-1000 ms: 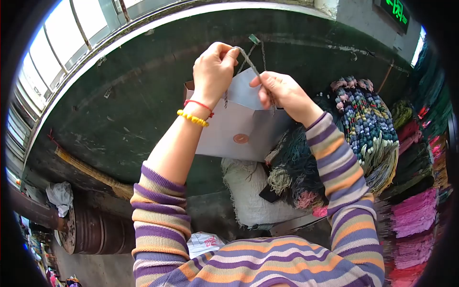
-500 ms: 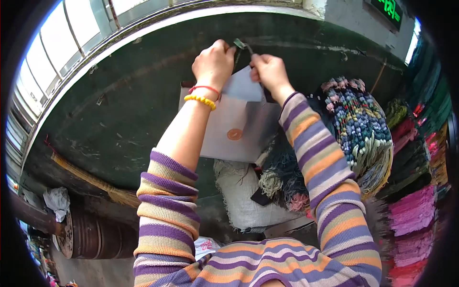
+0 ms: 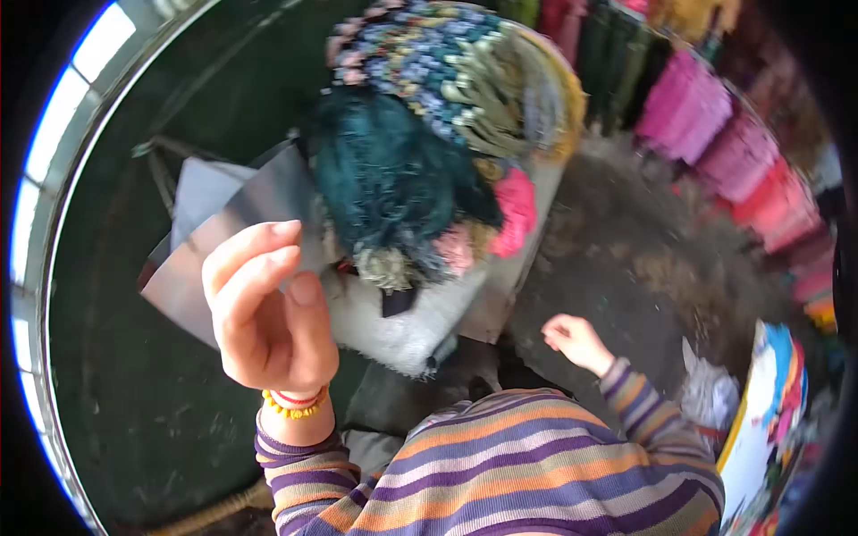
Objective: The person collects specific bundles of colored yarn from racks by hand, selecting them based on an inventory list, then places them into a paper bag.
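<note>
My left hand (image 3: 273, 313) is raised at centre-left, its fingers loosely curled with the thumb apart and nothing between them. Behind it, partly covered, a glossy translucent sheet (image 3: 192, 272) leans by the dark green wall, with a pale blue-grey pointed piece (image 3: 201, 192) above it. A thin dark strap (image 3: 159, 174) runs up from these. My right hand (image 3: 576, 341) is lower right, near my body and over the dark floor. Its fingers are bent together, slightly blurred, and I see nothing in them.
A heap of dark teal yarn (image 3: 384, 174) and multicoloured skeins (image 3: 416, 54) lie at the top centre, above a white woven sack (image 3: 380, 326). Pink yarn hanks (image 3: 684, 103) hang along the right. A grey plastic bag (image 3: 709, 393) is at the lower right.
Both hands have left the strap above the sheets and come down, the right one far to the lower right. The view has turned right, and the strap and sheets stay by the wall.
</note>
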Available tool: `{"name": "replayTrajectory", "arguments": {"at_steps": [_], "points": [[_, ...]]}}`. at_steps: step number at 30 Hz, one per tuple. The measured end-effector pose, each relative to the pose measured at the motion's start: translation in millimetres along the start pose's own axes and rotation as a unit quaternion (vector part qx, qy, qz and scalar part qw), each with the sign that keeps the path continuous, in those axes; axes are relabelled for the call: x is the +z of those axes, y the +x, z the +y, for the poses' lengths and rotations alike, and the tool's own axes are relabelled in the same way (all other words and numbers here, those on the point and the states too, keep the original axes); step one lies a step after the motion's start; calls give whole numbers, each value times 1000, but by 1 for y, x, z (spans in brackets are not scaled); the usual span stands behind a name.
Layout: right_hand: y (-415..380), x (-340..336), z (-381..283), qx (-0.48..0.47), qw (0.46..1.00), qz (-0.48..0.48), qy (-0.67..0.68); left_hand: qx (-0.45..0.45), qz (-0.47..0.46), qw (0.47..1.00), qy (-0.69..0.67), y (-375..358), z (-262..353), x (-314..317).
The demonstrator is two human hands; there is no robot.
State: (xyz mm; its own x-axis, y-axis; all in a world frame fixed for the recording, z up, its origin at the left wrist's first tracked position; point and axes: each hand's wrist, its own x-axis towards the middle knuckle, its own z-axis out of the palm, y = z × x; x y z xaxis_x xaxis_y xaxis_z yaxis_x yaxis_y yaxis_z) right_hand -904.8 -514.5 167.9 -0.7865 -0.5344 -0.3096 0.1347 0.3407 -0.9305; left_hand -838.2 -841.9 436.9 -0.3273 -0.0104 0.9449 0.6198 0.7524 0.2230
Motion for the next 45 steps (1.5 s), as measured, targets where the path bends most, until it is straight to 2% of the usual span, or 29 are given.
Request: {"name": "replayTrajectory", "arguments": {"at_steps": [1,2,4,5,7,10,11,12,14,16,19,24,29,31,32,35,37,39,41,44,45], "points": [[-37,-11,5,40,995,74,46,-1,-6,1000,-30,1,8,9],[-65,-23,12,27,990,137,18,-2,-16,998,-59,5,19,16],[-99,-43,14,23,964,260,55,18,19,989,-146,14,37,30],[-107,-48,6,-1,955,286,77,-11,5,979,-201,18,49,30],[-116,-48,-18,-66,949,300,70,-55,9,883,-466,34,74,34],[-134,-44,-50,-128,935,308,-122,5,-103,826,-554,85,116,45],[-150,-44,-64,-108,942,272,-161,-20,-81,793,-604,100,145,57],[-161,-43,-53,-150,933,274,-176,-5,-83,774,-628,107,168,70],[-199,-45,-37,-152,930,274,-193,27,-93,735,-671,100,212,91],[-247,-50,-8,-132,930,282,-194,41,-102,690,-716,85,257,115],[-337,-58,35,-31,929,318,-184,47,-115,616,-778,52,335,150],[-503,-67,110,38,878,441,-181,26,-153,475,-866,-13,483,212],[-653,-60,157,118,786,575,-194,12,-203,366,-908,-76,628,260],[-693,-56,161,204,766,594,-138,26,-213,337,-917,-89,671,282],[-710,-58,164,215,755,607,-122,32,-218,323,-920,-92,690,292],[-741,-57,187,267,720,640,-34,41,-229,274,-933,-95,748,324],[-751,-57,208,245,682,689,-14,48,-229,233,-944,-95,784,345],[-760,-61,237,261,646,717,31,57,-229,194,-952,-95,821,372],[-778,-82,275,273,607,736,123,65,-226,156,-959,-97,861,406],[-814,-123,343,284,482,810,175,79,-211,109,-968,-94,921,464],[-827,-141,370,283,425,831,222,84,-202,96,-971,-89,945,483]]}}
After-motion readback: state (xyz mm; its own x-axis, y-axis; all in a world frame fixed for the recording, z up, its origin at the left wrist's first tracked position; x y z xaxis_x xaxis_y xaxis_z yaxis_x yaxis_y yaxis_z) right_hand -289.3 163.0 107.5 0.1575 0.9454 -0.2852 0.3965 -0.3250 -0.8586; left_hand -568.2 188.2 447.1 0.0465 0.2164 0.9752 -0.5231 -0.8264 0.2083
